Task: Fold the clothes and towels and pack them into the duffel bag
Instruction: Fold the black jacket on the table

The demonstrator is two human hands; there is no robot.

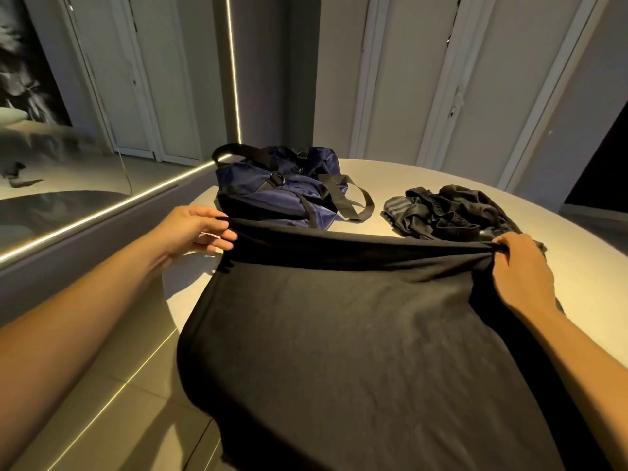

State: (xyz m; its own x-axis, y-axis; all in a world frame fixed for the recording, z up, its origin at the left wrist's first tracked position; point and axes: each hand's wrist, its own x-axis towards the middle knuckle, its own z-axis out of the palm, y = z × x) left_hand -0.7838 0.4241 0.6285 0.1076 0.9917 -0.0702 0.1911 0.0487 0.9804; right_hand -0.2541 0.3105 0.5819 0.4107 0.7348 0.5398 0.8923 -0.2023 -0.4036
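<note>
- Left hand (200, 229), centre left: fingers nearly straight, thumb on top, pinching the left end of the black garment's far edge.
- Navy duffel bag (282, 188), upper centre, sits on the pale bed (367, 171).
- Black garment (356, 334) fills the lower centre, its far edge lifted taut.
- Pile of dark clothes (448, 212), right of the bag.
- Right hand (523, 266), centre right: fingers curled, gripping the edge's bunched right end.
</note>
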